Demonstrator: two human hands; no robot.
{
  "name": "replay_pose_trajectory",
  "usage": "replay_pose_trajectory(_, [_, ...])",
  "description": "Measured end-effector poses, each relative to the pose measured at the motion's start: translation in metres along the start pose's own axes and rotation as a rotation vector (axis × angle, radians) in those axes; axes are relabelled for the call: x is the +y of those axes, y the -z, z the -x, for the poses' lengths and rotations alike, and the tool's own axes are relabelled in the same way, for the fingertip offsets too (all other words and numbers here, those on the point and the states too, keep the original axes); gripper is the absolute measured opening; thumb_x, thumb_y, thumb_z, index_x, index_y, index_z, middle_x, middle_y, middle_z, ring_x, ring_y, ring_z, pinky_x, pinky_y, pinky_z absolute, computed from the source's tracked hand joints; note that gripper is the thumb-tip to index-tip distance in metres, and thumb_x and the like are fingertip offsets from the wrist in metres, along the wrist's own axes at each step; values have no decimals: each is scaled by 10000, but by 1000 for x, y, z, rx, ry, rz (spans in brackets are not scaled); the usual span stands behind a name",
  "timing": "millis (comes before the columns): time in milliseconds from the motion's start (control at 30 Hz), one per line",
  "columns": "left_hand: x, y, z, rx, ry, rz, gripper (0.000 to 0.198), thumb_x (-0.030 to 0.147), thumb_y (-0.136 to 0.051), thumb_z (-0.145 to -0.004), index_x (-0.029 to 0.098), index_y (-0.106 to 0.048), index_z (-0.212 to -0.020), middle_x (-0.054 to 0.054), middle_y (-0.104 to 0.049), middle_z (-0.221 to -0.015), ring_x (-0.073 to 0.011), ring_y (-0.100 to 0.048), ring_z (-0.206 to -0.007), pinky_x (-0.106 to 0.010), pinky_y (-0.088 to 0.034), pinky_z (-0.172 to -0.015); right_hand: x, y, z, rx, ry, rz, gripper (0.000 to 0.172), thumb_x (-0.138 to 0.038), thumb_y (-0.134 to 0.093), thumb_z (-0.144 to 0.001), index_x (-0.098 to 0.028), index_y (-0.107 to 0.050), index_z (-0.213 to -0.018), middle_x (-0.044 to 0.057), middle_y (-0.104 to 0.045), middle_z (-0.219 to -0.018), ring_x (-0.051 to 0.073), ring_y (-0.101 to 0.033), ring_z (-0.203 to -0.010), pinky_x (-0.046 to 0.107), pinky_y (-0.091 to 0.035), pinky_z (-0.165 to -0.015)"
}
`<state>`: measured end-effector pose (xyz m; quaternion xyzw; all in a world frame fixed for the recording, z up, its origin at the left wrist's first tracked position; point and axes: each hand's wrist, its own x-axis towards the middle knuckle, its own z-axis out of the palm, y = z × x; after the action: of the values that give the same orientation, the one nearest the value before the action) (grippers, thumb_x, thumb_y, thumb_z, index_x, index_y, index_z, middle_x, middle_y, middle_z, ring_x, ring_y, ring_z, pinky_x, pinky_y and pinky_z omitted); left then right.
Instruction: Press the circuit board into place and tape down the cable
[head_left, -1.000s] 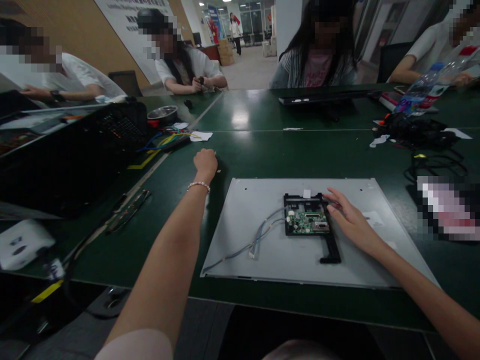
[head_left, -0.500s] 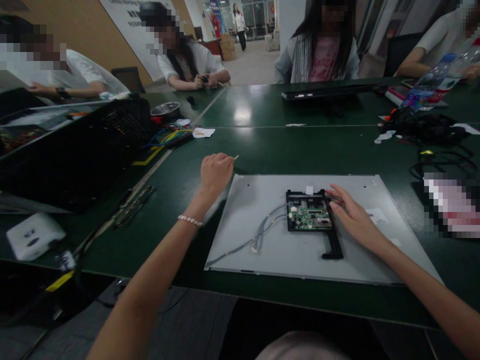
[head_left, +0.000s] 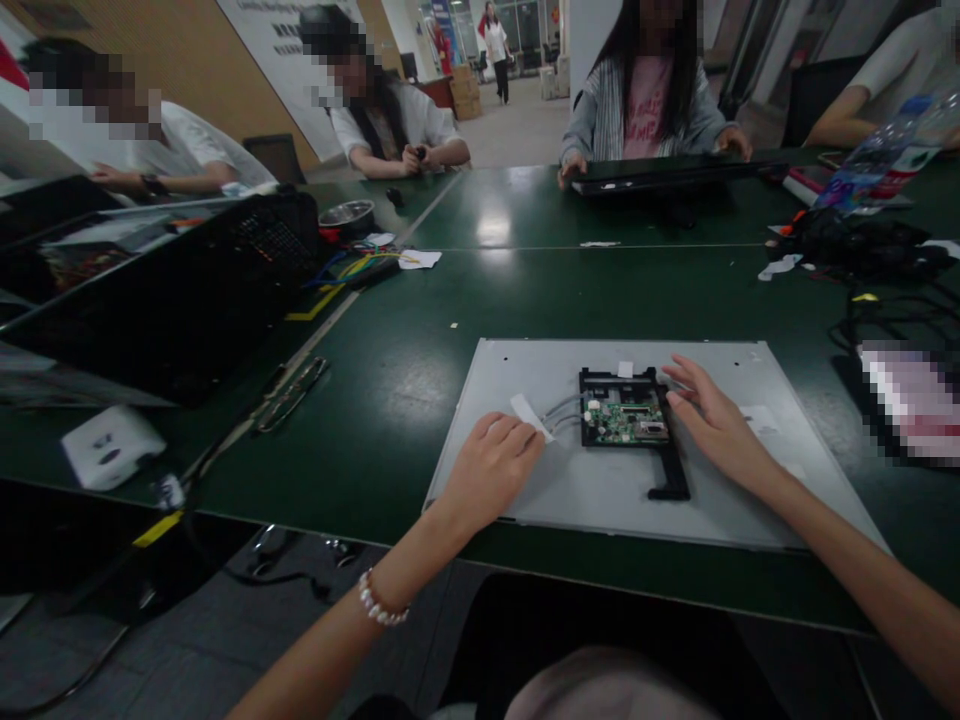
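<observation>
A flat silver-grey panel (head_left: 495, 390) lies on the green table, with a black plastic bracket (head_left: 670, 475) on top. The bracket frames a green circuit board (head_left: 622, 420); grey cables (head_left: 568, 408) run from its left side. My left hand (head_left: 495, 465), wearing a beaded bracelet, is over the panel's left part, fingers closed at a white strip (head_left: 528, 412) beside the cables. It hides the cables' far ends. My right hand (head_left: 709, 420) is open, fingers spread at the bracket's upper right edge; whether they touch it is unclear.
An open black case (head_left: 225, 290) stands at left, near a white box-shaped device (head_left: 112, 447) and a narrow metal piece (head_left: 292, 393). Bottles (head_left: 874, 160) and black cables (head_left: 881, 245) lie at right. Across the table, a person's hands touch a black monitor-like panel (head_left: 660, 180).
My left hand has moved right and toward me, from beyond the panel's left corner to the cables. My right hand stays by the bracket. The person opposite now has hands on the black panel.
</observation>
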<state>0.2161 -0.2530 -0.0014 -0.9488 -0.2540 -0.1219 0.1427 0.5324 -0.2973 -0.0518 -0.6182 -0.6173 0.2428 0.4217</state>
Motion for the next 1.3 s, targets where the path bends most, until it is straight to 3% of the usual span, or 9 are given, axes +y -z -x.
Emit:
replay_pose_trajectory(333, [17,9,-1,11,52,55,151,143,-524,-941,170,-667,-979,-54,-686,-940,-191,-609,-933,-383,-448,-915,-2,1,3,24,97,35,507,-410,-454,-986,-283,-378,-1471,104,-486,-1476,289,-460,-1355,535,-422,-1082])
replay_pose_trajectory(567, [30,10,1,14,105,63,158,214,-528,-944,183,-678,-984,-58,-692,-895,-205,-615,-894,-396,-433,-836,-28,2,9,6,256,197,585,-363,-467,-967,-292,-291,-1520,110,-422,-1498,312,-399,-1391,583,-358,-1134])
replay_pose_trajectory(667, [29,12,1,53,144,75,179,260,-525,-939,181,-685,-951,-55,-704,-896,-209,-622,-887,-406,-431,-835,-44,-1,13,-72,361,273,584,-315,-470,-962,-297,-293,-1519,104,-388,-1523,312,-351,-1424,590,-306,-1167])
replay_pose_trajectory(867, [24,11,5,125,252,97,176,194,-517,-926,186,-692,-937,-46,-723,-919,-194,-635,-861,-386,-454,-808,-65,-19,17,-323,611,426,527,-182,-484,-940,-223,-412,-1460,109,-446,-1510,298,-294,-1461,561,-326,-1167])
replay_pose_trajectory(1000, [28,5,10,127,284,147,214,163,-506,-926,168,-682,-1048,-68,-723,-1017,-205,-646,-931,-387,-478,-837,-75,-34,13,-377,730,559,466,-62,-490,-912,-202,-543,-1353,104,-509,-1470,290,-344,-1440,549,-321,-1168])
replay_pose_trajectory(1133, [33,1,14,135,335,194,269,137,-494,-917,168,-666,-1122,-92,-702,-1152,-219,-641,-1037,-408,-482,-906,-85,-47,7,-370,798,581,334,-92,-513,-942,-220,-630,-1227,86,-574,-1411,268,-412,-1402,548,-339,-1153])
replay_pose_trajectory(1300, [38,0,17,80,357,216,321,148,-500,-901,197,-654,-1179,-93,-670,-1255,-257,-575,-1216,-529,-355,-1087,-86,-59,8,-344,829,602,277,-130,-511,-960,-197,-655,-1188,86,-619,-1362,252,-455,-1372,504,-363,-1146])
